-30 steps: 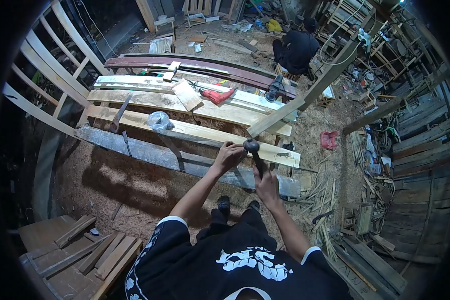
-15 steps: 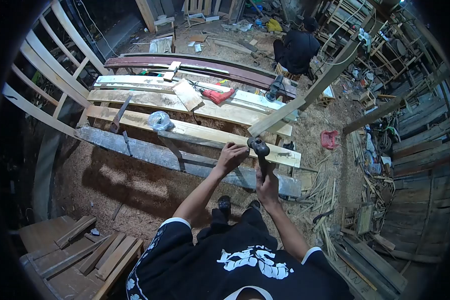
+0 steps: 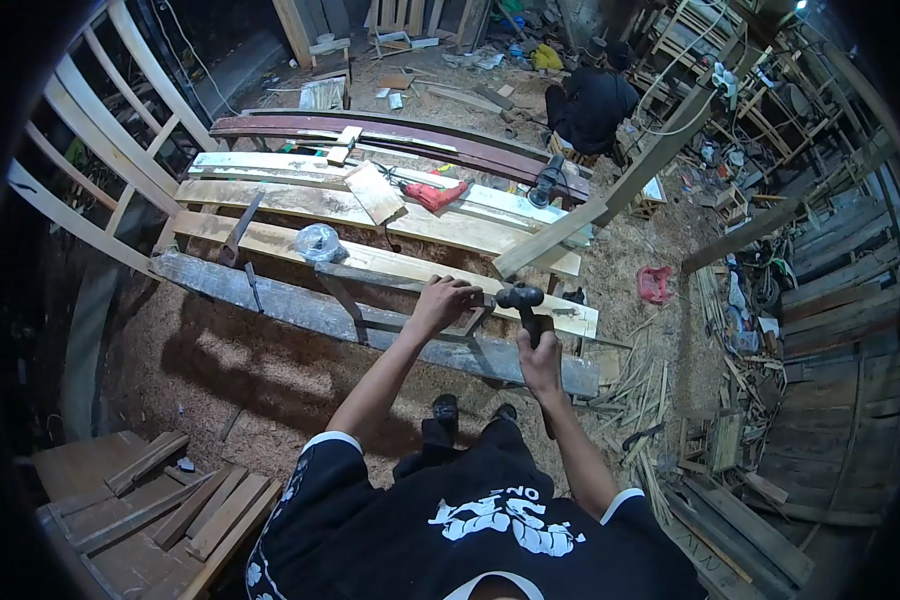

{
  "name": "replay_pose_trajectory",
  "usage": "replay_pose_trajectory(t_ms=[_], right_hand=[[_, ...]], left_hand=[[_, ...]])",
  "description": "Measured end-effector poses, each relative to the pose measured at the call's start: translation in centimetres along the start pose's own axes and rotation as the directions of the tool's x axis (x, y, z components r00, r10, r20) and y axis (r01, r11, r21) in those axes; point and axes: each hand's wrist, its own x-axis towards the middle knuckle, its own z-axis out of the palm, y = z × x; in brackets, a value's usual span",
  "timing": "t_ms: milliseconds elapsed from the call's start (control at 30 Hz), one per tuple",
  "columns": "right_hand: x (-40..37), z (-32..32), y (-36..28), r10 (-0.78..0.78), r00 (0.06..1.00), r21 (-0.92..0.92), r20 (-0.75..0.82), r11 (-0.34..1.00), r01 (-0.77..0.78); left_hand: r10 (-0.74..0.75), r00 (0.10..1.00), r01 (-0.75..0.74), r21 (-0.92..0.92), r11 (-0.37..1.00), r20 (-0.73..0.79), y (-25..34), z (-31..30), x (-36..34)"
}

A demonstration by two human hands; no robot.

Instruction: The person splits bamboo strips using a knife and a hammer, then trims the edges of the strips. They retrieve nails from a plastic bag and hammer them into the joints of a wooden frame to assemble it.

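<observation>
My right hand [image 3: 541, 362] grips the handle of a hammer [image 3: 520, 297], its dark head raised over the bench's right end. Just left of the head, my left hand [image 3: 443, 304] is closed with fingers bent above a pale plank [image 3: 400, 264]. A small dark thing shows at those fingertips, too small to name. Nearer to me runs a grey, worn plank [image 3: 305, 308]. A clear plastic bag [image 3: 318, 243] sits on the pale plank, with a handsaw [image 3: 242, 228] further left. A chisel-like tool [image 3: 254, 288] lies across the grey plank.
A red power drill [image 3: 435, 195] and a dark power tool [image 3: 547, 182] lie on the farther boards. A wooden post [image 3: 620, 195] rises at right. Another person [image 3: 590, 105] sits at the back. Cut wood pieces [image 3: 225, 510] lie lower left; a red plastic bag [image 3: 654, 283] is on the floor.
The hammer head has tilted sideways and shifted slightly down, with my right hand still round the handle. My left hand has moved a little to the left.
</observation>
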Motion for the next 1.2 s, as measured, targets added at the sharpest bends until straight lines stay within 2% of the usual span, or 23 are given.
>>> replay_pose_trajectory(t_ms=[33, 67, 100, 133, 167, 233, 333, 367, 400, 500, 533, 600, 633, 667, 700, 800, 867, 900, 1000, 1067, 1133, 1167, 1200], right_hand=[[-0.1, -0.6, -1.3, 0.129, 0.990, 0.023, 0.059, 0.991, -0.130], [-0.2, -0.2, -1.4, 0.129, 0.989, 0.019, 0.066, 0.991, -0.131], [-0.2, 0.1, -1.4, 0.025, 0.998, -0.014, -0.061, 1.000, -0.026], [-0.1, 0.4, -1.3, -0.081, 0.979, -0.056, -0.185, 0.996, 0.072], [0.2, 0.7, -1.0, -0.079, 0.980, -0.053, -0.183, 0.996, 0.071], [0.9, 0.6, -0.7, -0.151, 0.983, -0.231, -0.106, 0.965, 0.123], [0.2, 0.1, -2.5, -0.169, 0.978, -0.190, -0.123, 0.971, 0.144], [-0.2, -0.3, -3.7, -0.113, 0.987, -0.115, -0.111, 0.988, 0.100], [-0.3, -0.1, -3.5, -0.113, 0.988, -0.116, -0.103, 0.988, 0.101], [-0.3, 1.2, -2.6, -0.362, 0.894, -0.161, -0.264, 0.931, 0.329], [-0.1, 1.4, -2.3, -0.362, 0.894, -0.163, -0.264, 0.930, 0.328], [0.8, 1.5, -2.2, -0.226, 0.966, -0.265, -0.124, 0.946, 0.187], [1.0, 1.3, -2.3, -0.309, 0.937, -0.302, -0.164, 0.920, 0.251], [0.8, 1.0, -2.1, -0.219, 0.966, -0.238, -0.139, 0.954, 0.183], [0.0, 0.0, -4.0, -0.207, 0.967, -0.197, -0.147, 0.964, 0.176], [-0.3, 0.3, -4.4, -0.267, 0.936, -0.115, -0.229, 0.962, 0.246], [0.1, 1.4, -2.7, -0.109, 0.991, -0.241, -0.082, 0.967, 0.086], [0.1, 1.1, -3.1, -0.063, 0.998, -0.241, -0.030, 0.969, 0.054], [-1.5, 2.0, -1.5, -0.108, 0.992, -0.223, -0.064, 0.971, 0.091], [-2.5, 1.8, -1.2, -0.084, 0.995, -0.241, -0.052, 0.968, 0.069], [-2.6, 1.8, -1.4, -0.089, 0.983, -0.166, -0.163, 0.984, 0.061], [-2.1, 2.2, -0.7, -0.157, 0.954, -0.162, -0.254, 0.980, 0.118], [-1.8, 2.1, -1.1, -0.154, 0.954, -0.160, -0.258, 0.980, 0.115]], left_hand=[[-0.042, 0.996, 0.041, 0.014, 0.999, 0.072, -0.1, 0.2, -0.1], [-0.050, 0.996, 0.049, 0.011, 0.999, 0.073, 0.2, 0.7, -0.4], [0.029, 0.994, -0.028, 0.009, 1.000, -0.105, 0.5, 1.0, -0.6], [0.108, 0.955, -0.106, 0.023, 0.994, -0.277, 0.8, 1.3, -0.8], [0.096, 0.957, -0.090, 0.035, 0.995, -0.275, 1.0, 1.6, -1.0], [0.066, 0.962, -0.066, 0.009, 0.998, -0.265, 1.5, 1.8, -1.6], [0.035, 0.961, -0.043, -0.024, 0.999, -0.276, 1.0, 1.9, -1.4], [0.038, 0.963, -0.044, -0.019, 0.999, -0.267, 0.9, 1.9, -1.3], [0.042, 0.966, -0.047, -0.014, 0.999, -0.256, 1.0, 1.9, -1.2], [0.036, 0.971, -0.039, -0.010, 0.999, -0.237, 1.0, 1.6, -1.0], [0.036, 0.971, -0.040, -0.012, 0.999, -0.237, 1.1, 1.7, -1.1], [0.052, 0.979, -0.053, 0.004, 0.999, -0.197, 0.8, 1.8, -0.8], [0.071, 0.971, -0.069, 0.015, 0.997, -0.227, 0.6, 1.9, -0.7], [0.065, 0.969, -0.063, 0.017, 0.998, -0.237, 0.0, 2.0, -0.2], [0.061, 0.969, -0.063, 0.000, 0.998, -0.240, 0.4, 1.7, -0.8], [0.066, 0.973, -0.072, -0.018, 0.997, -0.222, 0.8, 1.4, -0.8], [0.077, 0.970, -0.079, 0.000, 0.997, -0.232, 0.7, 1.4, -0.8], [0.080, 0.970, -0.082, -0.001, 0.997, -0.229, 0.7, 1.7, -1.1], [0.055, 0.975, -0.062, -0.024, 0.998, -0.217, 0.2, 1.6, -0.6], [0.050, 0.972, -0.064, -0.054, 0.996, -0.231, 0.8, 1.2, -0.9], [0.042, 0.980, -0.051, -0.042, 0.998, -0.197, 0.9, 1.2, -0.8], [0.036, 0.986, -0.041, -0.029, 0.999, -0.164, 1.0, 1.1, -0.8], [0.040, 0.986, -0.045, -0.028, 0.999, -0.160, 1.2, 1.1, -0.8]])
